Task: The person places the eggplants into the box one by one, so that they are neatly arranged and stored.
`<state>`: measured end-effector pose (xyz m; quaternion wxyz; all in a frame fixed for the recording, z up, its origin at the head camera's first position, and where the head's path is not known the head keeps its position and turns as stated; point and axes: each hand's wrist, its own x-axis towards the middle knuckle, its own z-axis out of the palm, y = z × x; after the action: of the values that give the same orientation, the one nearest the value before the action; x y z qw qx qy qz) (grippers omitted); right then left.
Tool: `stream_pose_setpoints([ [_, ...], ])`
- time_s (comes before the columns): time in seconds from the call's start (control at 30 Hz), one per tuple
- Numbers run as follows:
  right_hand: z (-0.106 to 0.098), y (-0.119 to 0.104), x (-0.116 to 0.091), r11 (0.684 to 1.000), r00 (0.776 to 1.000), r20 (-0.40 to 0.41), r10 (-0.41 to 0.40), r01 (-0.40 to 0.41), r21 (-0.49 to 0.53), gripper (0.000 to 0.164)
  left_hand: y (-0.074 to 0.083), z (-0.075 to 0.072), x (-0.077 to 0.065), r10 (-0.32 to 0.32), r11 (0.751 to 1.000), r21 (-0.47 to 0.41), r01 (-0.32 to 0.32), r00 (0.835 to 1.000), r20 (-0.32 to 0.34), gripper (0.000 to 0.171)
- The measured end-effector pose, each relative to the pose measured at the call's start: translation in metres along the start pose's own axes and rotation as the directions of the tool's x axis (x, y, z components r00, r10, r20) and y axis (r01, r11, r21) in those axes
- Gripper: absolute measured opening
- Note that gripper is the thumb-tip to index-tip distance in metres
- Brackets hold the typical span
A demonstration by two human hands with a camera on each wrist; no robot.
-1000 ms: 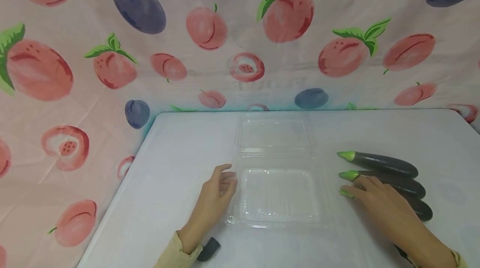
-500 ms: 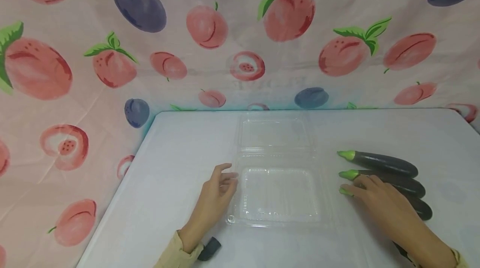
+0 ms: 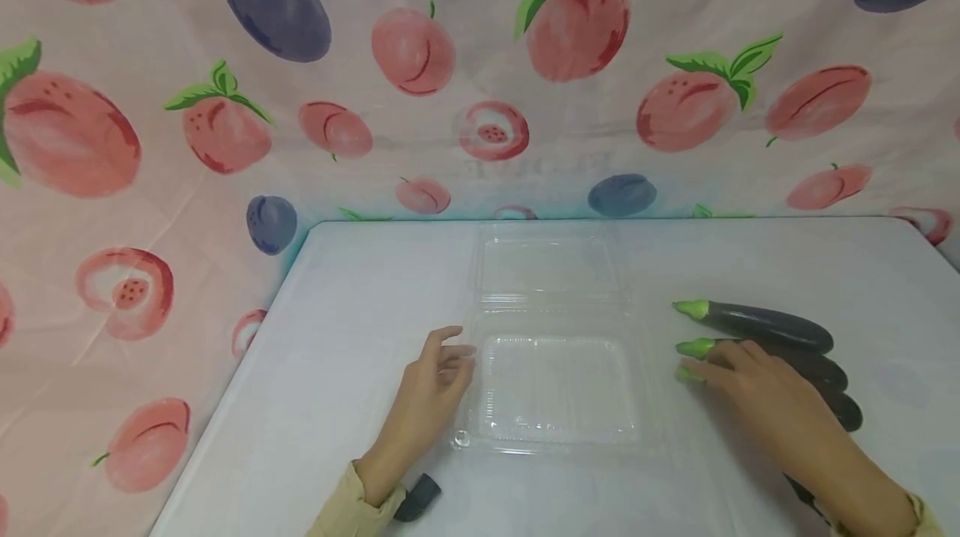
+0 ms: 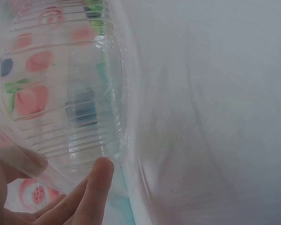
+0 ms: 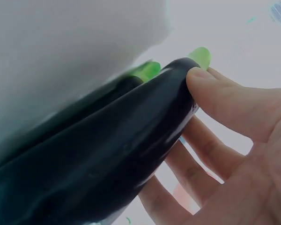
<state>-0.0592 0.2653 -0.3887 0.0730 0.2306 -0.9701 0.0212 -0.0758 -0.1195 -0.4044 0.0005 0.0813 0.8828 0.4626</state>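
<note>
My right hand (image 3: 761, 395) grips the nearest of three dark eggplants by its green stem end; this eggplant (image 5: 117, 136) has the thumb on one side and fingers on the other in the right wrist view. Just beyond it lies the middle eggplant (image 3: 821, 367), partly hidden by the hand. The farthest eggplant (image 3: 772, 327) lies in full sight. An opened clear plastic clamshell container (image 3: 558, 391) stands mid-table. At its left edge is my left hand (image 3: 427, 391), the rim pinched between thumb and fingers in the left wrist view.
The white table (image 3: 360, 295) carries everything. A fruit-print cloth (image 3: 337, 20) hangs behind it and along the left side. The container's lid half (image 3: 551, 266) lies flat toward the back. A dark strap piece (image 3: 418, 497) shows at the left cuff.
My right hand and the gripped eggplant have shifted slightly toward the back, its stem end a little higher in view. The left hand and the container stay in place.
</note>
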Motion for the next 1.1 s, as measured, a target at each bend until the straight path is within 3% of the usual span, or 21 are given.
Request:
stream_pose_setpoints([
  [0.47,-0.013,-0.001,0.007,0.999,0.996,-0.077,-0.037,0.039,0.030,0.050,0.000,0.000,-0.001,-0.008,1.000,-0.003,0.008,1.000,-0.005,0.042],
  [0.93,-0.028,-0.004,0.018,0.999,1.000,-0.023,-0.001,0.002,0.048,0.050,-0.001,0.000,0.000,-0.011,1.000,-0.013,0.011,1.000,0.000,0.042],
  [1.1,-0.033,-0.006,0.022,0.999,0.995,-0.093,-0.030,0.034,0.040,0.051,-0.001,0.000,-0.001,-0.006,1.000,-0.014,0.006,1.000,0.002,0.042],
])
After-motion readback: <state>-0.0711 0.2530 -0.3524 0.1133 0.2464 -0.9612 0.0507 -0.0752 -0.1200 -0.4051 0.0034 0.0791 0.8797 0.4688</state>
